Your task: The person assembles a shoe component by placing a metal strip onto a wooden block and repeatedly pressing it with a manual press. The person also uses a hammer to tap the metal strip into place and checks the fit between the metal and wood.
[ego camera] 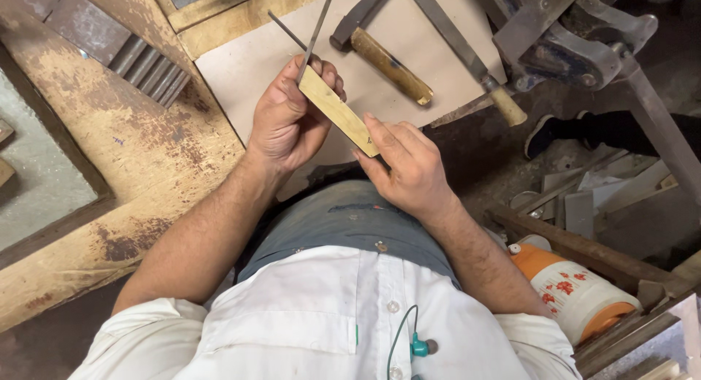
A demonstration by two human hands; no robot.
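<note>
Brass-yellow and flat, the small strip (338, 119) sits just left of the frame's centre, held in the air between your two hands above your lap. Your right hand (409, 168) pinches its lower end, fingers closed on the edge; your left hand (288, 117) grips the upper end and, with the same closed fingers, a thin grey metal rod (315, 33) that rises toward the top of the frame. Two things in one grip is the weak point: if the fingers ease, I judge the smooth rod could slide out or twist against the strip, and the strip's square corners sit close to your fingertips.

Past your hands lies the pale, matte board (248, 66) on the worn, stained wooden surface (131, 146). On it rest a hammer (380, 51) with a scuffed wooden handle and a long flat file (467, 55) with a pale handle. At upper right stands a heavy blue-grey metal vise (569, 37). An orange-and-white plastic jug (577, 292) sits at lower right.
</note>
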